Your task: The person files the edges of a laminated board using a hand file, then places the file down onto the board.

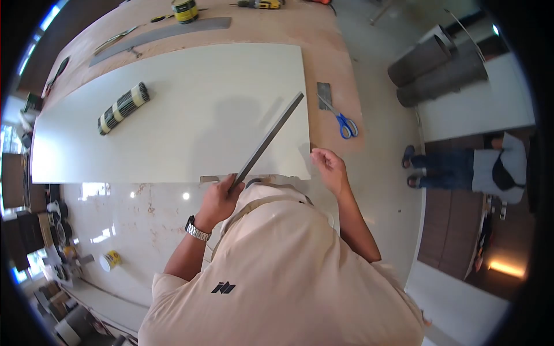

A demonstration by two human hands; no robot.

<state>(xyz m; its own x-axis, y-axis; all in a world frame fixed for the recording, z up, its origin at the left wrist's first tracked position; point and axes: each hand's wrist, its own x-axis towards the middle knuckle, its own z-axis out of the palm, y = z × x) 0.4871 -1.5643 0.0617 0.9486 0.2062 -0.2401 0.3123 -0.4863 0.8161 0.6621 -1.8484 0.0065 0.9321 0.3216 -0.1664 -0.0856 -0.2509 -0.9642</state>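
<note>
My left hand (pixel 219 200), with a metal-banded watch on its wrist, is closed round the lower end of a long thin grey strip (pixel 268 138). The strip slants up to the right above a large white board (pixel 190 109). Just off the board's right front corner is my right hand (pixel 328 164), its fingers curled and pressed together; whether anything small is between them I cannot make out. Blue-handled scissors (pixel 346 126) lie to the right of the board, over a small grey piece (pixel 324 95). A dark-and-cream striped roll (pixel 123 108) rests on the board's left part.
Behind the board, the worktable (pixel 254 29) holds a long grey strip (pixel 167 36), a yellow-and-black can (pixel 184 10) and a yellow power tool (pixel 261 4). A yellow-and-white tub (pixel 109 260) stands on the floor at left. Another person (pixel 461 167) stands at right, near large dark rolls (pixel 441 75).
</note>
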